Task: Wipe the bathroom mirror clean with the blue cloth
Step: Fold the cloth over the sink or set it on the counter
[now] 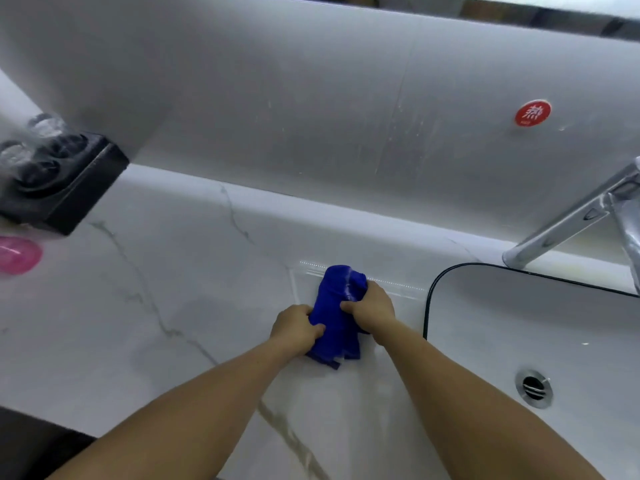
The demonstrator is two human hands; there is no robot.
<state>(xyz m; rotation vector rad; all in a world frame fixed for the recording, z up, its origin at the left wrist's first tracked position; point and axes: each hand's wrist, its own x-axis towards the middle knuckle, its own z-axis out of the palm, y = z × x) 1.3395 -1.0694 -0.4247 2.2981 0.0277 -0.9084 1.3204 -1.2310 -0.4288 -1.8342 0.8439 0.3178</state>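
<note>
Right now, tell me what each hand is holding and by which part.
Both hold the blue cloth. The left hand grips its lower left edge; the right hand grips the right side, just below the bunched top.

White veined marble counter [145,306] meets grey wall [277,98].

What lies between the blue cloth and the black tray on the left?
Only bare, grey-veined countertop separates the blue cloth from the black tray, as the head view shows.
</note>
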